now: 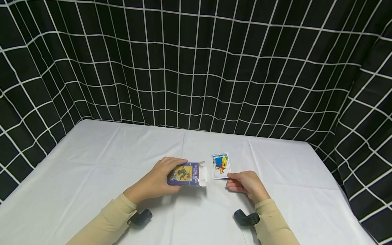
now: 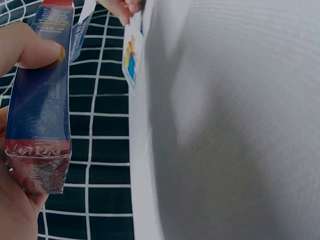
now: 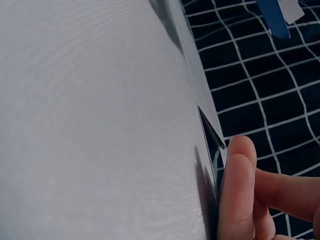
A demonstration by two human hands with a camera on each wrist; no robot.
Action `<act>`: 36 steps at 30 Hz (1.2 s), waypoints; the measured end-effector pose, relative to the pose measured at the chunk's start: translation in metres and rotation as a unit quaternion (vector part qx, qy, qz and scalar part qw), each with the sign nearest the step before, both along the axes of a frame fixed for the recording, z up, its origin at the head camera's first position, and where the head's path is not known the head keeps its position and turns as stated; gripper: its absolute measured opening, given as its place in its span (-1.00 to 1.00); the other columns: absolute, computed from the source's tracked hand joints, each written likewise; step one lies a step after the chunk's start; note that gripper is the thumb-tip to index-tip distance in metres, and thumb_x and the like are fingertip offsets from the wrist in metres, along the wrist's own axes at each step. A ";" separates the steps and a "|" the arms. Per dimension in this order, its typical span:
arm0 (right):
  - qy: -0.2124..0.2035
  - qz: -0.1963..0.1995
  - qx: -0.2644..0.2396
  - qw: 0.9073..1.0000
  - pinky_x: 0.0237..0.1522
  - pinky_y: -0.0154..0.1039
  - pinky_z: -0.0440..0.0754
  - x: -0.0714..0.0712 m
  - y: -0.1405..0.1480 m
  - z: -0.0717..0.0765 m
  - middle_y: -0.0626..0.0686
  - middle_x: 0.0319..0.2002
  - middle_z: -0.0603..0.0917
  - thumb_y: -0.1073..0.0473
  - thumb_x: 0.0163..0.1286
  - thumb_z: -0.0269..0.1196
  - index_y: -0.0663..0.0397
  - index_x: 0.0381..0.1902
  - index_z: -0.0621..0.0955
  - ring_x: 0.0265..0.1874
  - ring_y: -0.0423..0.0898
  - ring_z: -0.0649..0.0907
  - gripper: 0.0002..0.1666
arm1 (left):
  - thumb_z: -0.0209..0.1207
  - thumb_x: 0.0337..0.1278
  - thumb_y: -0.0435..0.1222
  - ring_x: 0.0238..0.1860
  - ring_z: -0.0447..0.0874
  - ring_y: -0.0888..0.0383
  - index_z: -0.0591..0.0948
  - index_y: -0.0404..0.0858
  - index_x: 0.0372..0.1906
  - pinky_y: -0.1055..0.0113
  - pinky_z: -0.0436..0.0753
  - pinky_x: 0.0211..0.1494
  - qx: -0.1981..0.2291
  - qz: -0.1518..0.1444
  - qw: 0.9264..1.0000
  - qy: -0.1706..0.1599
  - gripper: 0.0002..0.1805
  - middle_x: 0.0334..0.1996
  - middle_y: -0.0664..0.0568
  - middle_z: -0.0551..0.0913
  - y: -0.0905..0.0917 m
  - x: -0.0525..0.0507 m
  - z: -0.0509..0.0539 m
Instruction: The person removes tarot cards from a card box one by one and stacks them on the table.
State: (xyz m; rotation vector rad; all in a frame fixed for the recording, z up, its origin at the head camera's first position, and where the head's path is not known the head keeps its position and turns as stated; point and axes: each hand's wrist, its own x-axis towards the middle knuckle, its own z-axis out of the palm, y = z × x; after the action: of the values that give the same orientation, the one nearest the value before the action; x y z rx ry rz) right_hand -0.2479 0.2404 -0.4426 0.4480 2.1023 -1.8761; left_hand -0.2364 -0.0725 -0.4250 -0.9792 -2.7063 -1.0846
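Note:
A purple-blue tarot card box (image 1: 180, 174), printed "Universal Waite Tarot Deck", is gripped in my left hand (image 1: 160, 178), thumb on one narrow side and fingers on the other. Its flap end (image 1: 202, 175) is open and faces right. In the left wrist view the box (image 2: 42, 100) shows a blue side with a red end, held off the table. My right hand (image 1: 247, 183) pinches the near right corner of a picture card (image 1: 221, 165), thumb on top. Seen from the right wrist, the fingers (image 3: 237, 195) are beside the card's edge, which stands slightly off the cloth.
A white cloth covers the table (image 1: 122, 153), with fold creases in it. Black curtains (image 1: 196, 68) with a white grid hang behind and at both sides. A dark wrist device sits at each wrist, one (image 1: 141, 217) left and one (image 1: 246, 217) right.

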 end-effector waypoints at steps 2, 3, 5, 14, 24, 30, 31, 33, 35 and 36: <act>-0.003 0.003 0.020 1.000 -0.47 -0.39 0.71 0.000 -0.001 0.000 -0.03 -0.64 0.68 0.27 0.38 0.22 0.49 -0.13 0.55 -0.65 -0.26 0.71 -0.71 | 0.43 -0.17 -0.27 0.32 0.40 0.01 0.42 -0.10 0.39 -0.08 0.34 0.41 0.000 0.000 1.000 -0.001 -0.14 0.33 0.01 0.51 0.000 0.000 0.000; -0.004 0.005 0.029 1.000 -0.48 -0.39 0.71 0.001 -0.001 0.000 -0.04 -0.64 0.67 0.25 0.38 0.22 0.46 -0.16 0.57 -0.66 -0.26 0.70 -0.72 | 0.43 -0.17 -0.27 0.32 0.39 0.01 0.42 -0.10 0.39 -0.08 0.34 0.42 0.001 0.000 1.000 -0.003 -0.14 0.33 0.01 0.51 0.000 0.000 0.000; -0.005 0.010 0.043 0.999 -0.50 -0.40 0.70 0.001 -0.001 -0.001 -0.04 -0.65 0.66 0.24 0.38 0.23 0.43 -0.22 0.58 -0.67 -0.27 0.69 -0.74 | 0.43 -0.17 -0.28 0.32 0.39 0.01 0.42 -0.10 0.39 -0.08 0.34 0.41 0.001 0.000 1.000 -0.004 -0.14 0.33 0.01 0.51 0.000 0.001 0.000; 0.004 0.040 0.093 0.995 -0.59 -0.41 0.66 0.002 -0.001 0.000 -0.07 -0.73 0.62 0.23 0.37 0.22 0.35 -0.30 0.54 -0.74 -0.29 0.63 -0.78 | 0.44 -0.18 -0.26 0.32 0.40 0.03 0.42 -0.10 0.39 -0.07 0.34 0.42 0.000 -0.001 1.000 -0.004 -0.13 0.33 0.02 0.51 0.001 0.000 0.001; 0.012 0.050 0.138 0.989 -0.65 -0.41 0.62 0.001 -0.007 0.000 -0.06 -0.76 0.57 0.26 0.37 0.18 0.31 -0.42 0.51 -0.79 -0.29 0.59 -0.79 | 0.43 -0.17 -0.27 0.31 0.40 0.02 0.42 -0.10 0.39 -0.08 0.35 0.41 -0.002 0.000 1.000 -0.001 -0.14 0.32 0.01 0.52 0.001 0.001 0.000; 0.008 0.047 0.160 0.986 -0.67 -0.40 0.61 0.002 -0.010 0.002 -0.04 -0.75 0.56 0.26 0.37 0.17 0.29 -0.42 0.49 -0.81 -0.28 0.57 -0.80 | 0.45 -0.17 -0.26 0.33 0.39 0.02 0.41 -0.10 0.39 -0.06 0.34 0.42 -0.003 -0.001 1.000 -0.004 -0.14 0.33 0.01 0.51 0.001 0.001 0.000; 0.008 0.045 0.162 0.986 -0.67 -0.40 0.61 0.002 -0.010 0.002 -0.04 -0.75 0.56 0.26 0.37 0.18 0.29 -0.42 0.49 -0.81 -0.28 0.57 -0.80 | 0.45 -0.17 -0.26 0.32 0.40 0.02 0.42 -0.10 0.39 -0.06 0.34 0.42 -0.003 -0.002 1.000 -0.005 -0.14 0.33 0.02 0.51 0.001 0.001 0.000; 0.010 0.043 0.168 0.985 -0.68 -0.39 0.60 0.001 -0.010 0.001 -0.04 -0.75 0.56 0.27 0.36 0.18 0.29 -0.42 0.48 -0.81 -0.28 0.57 -0.81 | 0.45 -0.17 -0.26 0.32 0.40 0.03 0.41 -0.10 0.39 -0.06 0.35 0.42 -0.004 -0.002 1.000 -0.003 -0.14 0.33 0.02 0.51 0.001 0.001 0.000; 0.014 0.041 0.173 0.984 -0.68 -0.39 0.60 0.001 -0.011 0.000 -0.04 -0.76 0.55 0.27 0.35 0.18 0.29 -0.44 0.49 -0.82 -0.28 0.57 -0.80 | 0.45 -0.17 -0.26 0.32 0.40 0.03 0.41 -0.10 0.39 -0.06 0.35 0.42 -0.004 -0.002 1.000 -0.002 -0.14 0.32 0.02 0.52 0.001 0.001 0.000; 0.016 0.039 0.176 0.983 -0.69 -0.39 0.59 0.001 -0.011 -0.001 -0.04 -0.76 0.55 0.27 0.35 0.18 0.29 -0.45 0.49 -0.82 -0.28 0.57 -0.80 | 0.45 -0.17 -0.26 0.32 0.40 0.03 0.42 -0.11 0.39 -0.06 0.35 0.42 -0.003 -0.003 1.000 -0.002 -0.14 0.32 0.02 0.52 0.001 0.001 0.000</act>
State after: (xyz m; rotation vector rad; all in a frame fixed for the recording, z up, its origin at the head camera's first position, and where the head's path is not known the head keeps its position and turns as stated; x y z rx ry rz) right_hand -0.2469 0.2296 -0.4433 0.4040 2.4443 -1.4791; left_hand -0.2353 -0.0711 -0.4249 -0.9865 -2.7131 -1.0819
